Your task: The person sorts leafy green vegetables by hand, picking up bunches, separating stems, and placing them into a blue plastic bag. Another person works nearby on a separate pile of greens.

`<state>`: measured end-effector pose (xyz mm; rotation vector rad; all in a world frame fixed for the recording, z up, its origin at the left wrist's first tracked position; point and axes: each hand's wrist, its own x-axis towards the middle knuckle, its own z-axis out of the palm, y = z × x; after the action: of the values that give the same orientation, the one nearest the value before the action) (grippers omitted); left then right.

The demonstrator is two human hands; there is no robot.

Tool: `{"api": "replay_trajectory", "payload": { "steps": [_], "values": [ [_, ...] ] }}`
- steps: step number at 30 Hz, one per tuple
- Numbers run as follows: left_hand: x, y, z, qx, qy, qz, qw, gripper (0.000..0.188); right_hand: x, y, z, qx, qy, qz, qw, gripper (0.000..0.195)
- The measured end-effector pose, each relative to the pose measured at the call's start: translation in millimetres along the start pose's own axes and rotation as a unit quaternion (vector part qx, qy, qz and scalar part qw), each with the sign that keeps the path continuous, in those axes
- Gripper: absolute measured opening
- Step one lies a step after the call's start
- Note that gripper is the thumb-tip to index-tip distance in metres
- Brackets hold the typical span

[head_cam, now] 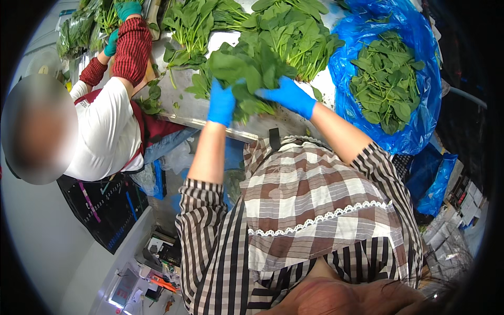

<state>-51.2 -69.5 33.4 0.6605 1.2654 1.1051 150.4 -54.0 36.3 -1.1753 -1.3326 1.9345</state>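
Both my hands wear blue gloves and are at a bunch of leafy greens, likely spinach (240, 69), over the front part of the metal table (193, 108). My left hand (221, 102) is at the bunch's left side, its fingertips hidden by broad leaves. From the right, my right hand (289, 96) reaches in with fingers at the stems and leaves; its grip is blurred. Stem ends point toward the table's front edge. Just beyond lies a large heap of the same greens (299, 43), and another pile (191, 27) lies at the back left.
A blue plastic bag (427, 98) holding loose leaves (388, 86) stands to the right. At the left a co-worker (110, 122) in teal gloves handles greens near bagged greens (76, 33). Leaf scraps (151, 98) lie on the table's left part.
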Motion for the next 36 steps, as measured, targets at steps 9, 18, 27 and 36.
{"api": "replay_trajectory", "payload": {
  "steps": [9,18,27,36],
  "values": [
    [1,-54,-97,0.008,0.298,0.052,0.953,0.045,9,100,-26,-0.063,0.046,0.144,0.986,0.063],
    [-47,-53,-44,0.463,0.179,0.24,0.834,0.045,28,71,-6,-0.285,0.081,0.037,0.954,0.081],
    [-31,-59,-38,0.569,0.118,0.226,0.782,0.026,49,76,0,-0.348,0.015,0.127,0.929,0.064],
    [-60,-52,-17,0.561,0.152,0.289,0.761,0.018,7,48,-5,-0.308,-0.102,0.12,0.938,0.042]
  ]
}}
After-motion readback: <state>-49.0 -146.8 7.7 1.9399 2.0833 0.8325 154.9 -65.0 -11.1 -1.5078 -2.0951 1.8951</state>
